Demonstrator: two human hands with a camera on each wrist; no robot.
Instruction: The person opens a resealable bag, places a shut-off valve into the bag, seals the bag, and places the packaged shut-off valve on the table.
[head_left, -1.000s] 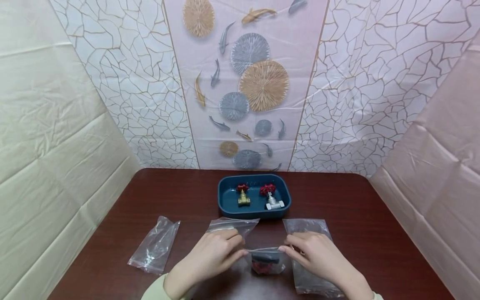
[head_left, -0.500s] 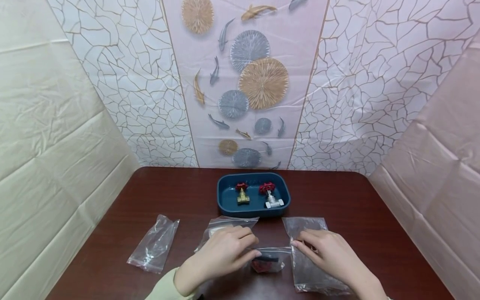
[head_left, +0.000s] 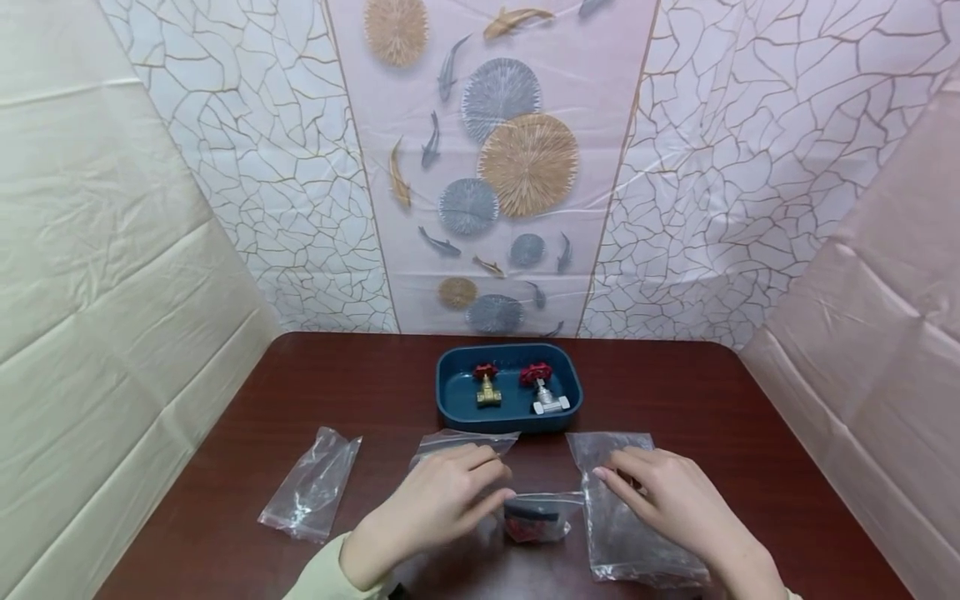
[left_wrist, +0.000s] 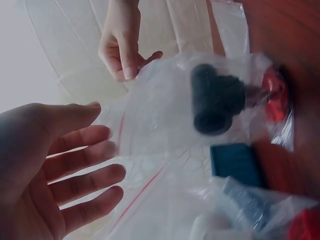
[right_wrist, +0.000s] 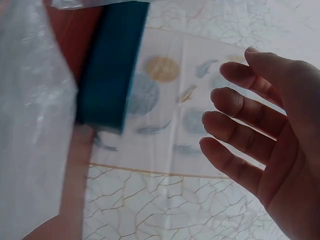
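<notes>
A clear zip bag (head_left: 566, 504) stands on the table between my hands. Inside it is a valve with a dark body (left_wrist: 215, 97) and a red handwheel (left_wrist: 276, 97). My left hand (head_left: 442, 504) is beside the bag's left top corner; in the left wrist view its fingers are spread, with nothing between them. My right hand (head_left: 678, 500) hovers to the bag's right, over a flat clear bag (head_left: 622, 533). The right wrist view shows its fingers (right_wrist: 230, 127) loosely bent and holding nothing. Behind my left hand lies another zip bag (head_left: 480, 442), partly hidden, with a red-handled item inside.
A blue tray (head_left: 510, 423) at the back holds a brass valve (head_left: 488, 392) and a silver valve (head_left: 550, 400), both with red handwheels. Another clear bag (head_left: 311, 487) lies on the left of the brown table (head_left: 360, 375). Fabric walls surround the table.
Both hands pinched the bag's top edge one second ago. The right hand let go and moved right, then the left fingers came off the edge. The bag stays standing.
</notes>
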